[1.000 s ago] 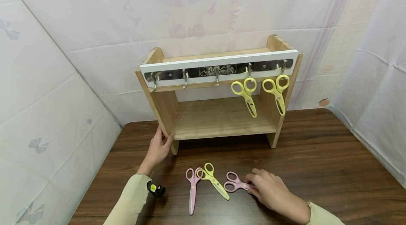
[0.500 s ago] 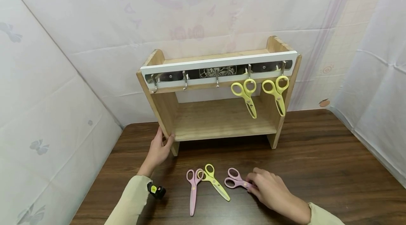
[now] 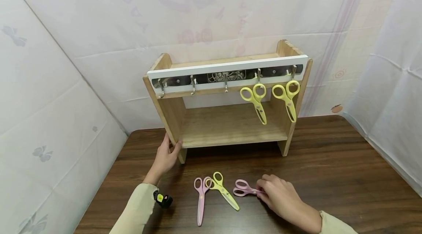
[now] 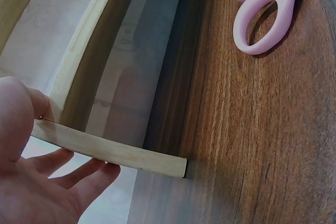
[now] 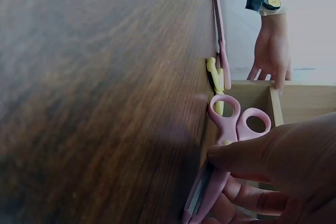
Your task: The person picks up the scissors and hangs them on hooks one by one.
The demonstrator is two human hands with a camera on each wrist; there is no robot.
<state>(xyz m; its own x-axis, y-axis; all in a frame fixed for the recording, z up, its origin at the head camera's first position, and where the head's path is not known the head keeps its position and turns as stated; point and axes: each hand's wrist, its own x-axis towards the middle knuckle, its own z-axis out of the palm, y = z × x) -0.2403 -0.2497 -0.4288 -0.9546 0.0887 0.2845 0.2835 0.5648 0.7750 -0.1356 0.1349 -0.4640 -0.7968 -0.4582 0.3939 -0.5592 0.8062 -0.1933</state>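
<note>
My left hand (image 3: 165, 156) grips the lower left side panel of a wooden shelf (image 3: 230, 141), thumb in front and fingers behind, as the left wrist view shows. Low over the table, my right hand (image 3: 280, 195) pinches pink scissors (image 5: 227, 124) by the blades, handle loops toward the left. Between the hands lie a second pair of pink scissors (image 3: 201, 199) and yellow scissors (image 3: 227, 195), their handles overlapping. Two more yellow scissors hang by one loop each: one pair (image 3: 258, 104) from the fourth hook, the other (image 3: 289, 102) from the rightmost hook.
A white board with a metal hook rail (image 3: 211, 77) spans the shelf's upper front; its three left hooks hold nothing. The dark wooden table (image 3: 346, 168) extends to the right. Patterned white cloth (image 3: 99, 18) hangs behind and at both sides. A black band (image 3: 162, 198) is on the left wrist.
The pink scissors in my right hand have turned slightly, their loops now seen more edge-on. My left hand keeps its grip on the shelf. The whole view has shifted slightly.
</note>
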